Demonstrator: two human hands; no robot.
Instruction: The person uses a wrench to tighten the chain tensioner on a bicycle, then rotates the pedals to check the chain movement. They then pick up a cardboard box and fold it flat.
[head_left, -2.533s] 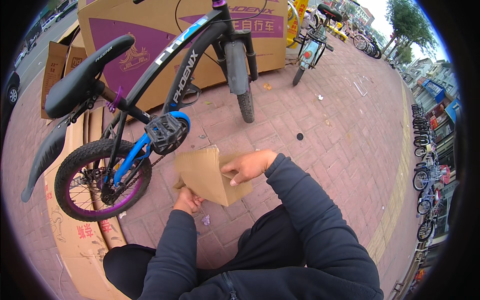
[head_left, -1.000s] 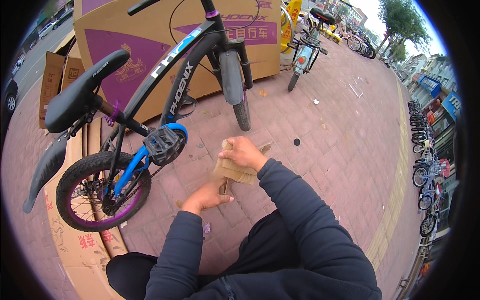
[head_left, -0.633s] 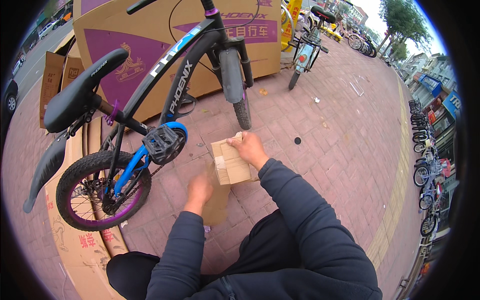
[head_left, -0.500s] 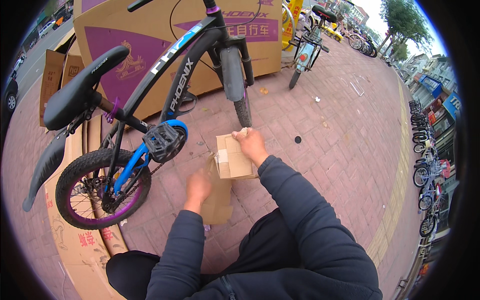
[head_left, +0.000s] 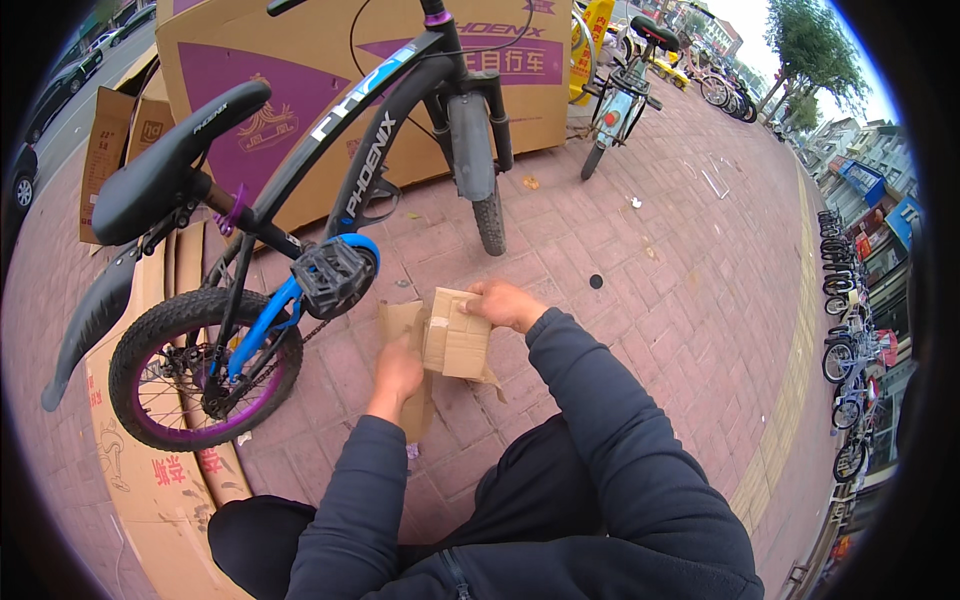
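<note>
A small brown cardboard box (head_left: 457, 338) with torn tape on it is held in front of me over the brick paving. My left hand (head_left: 397, 368) grips its lower left flap. My right hand (head_left: 508, 302) holds the box's top right corner. Just left of the box stands a black and blue child's bicycle (head_left: 300, 240) with purple rims; its black pedal (head_left: 332, 276) is close to my left hand.
Flattened cardboard sheets (head_left: 150, 480) lie under the bicycle's rear wheel. A large brown and purple carton (head_left: 300, 80) stands behind the bicycle. More bicycles (head_left: 625, 85) are parked at the back and along the right kerb (head_left: 850, 350). Red brick paving (head_left: 680, 260) stretches right.
The flat cardboard piece has been folded up into a small box shape. My right hand moved up to its top corner and my left hand shifted under its left flap.
</note>
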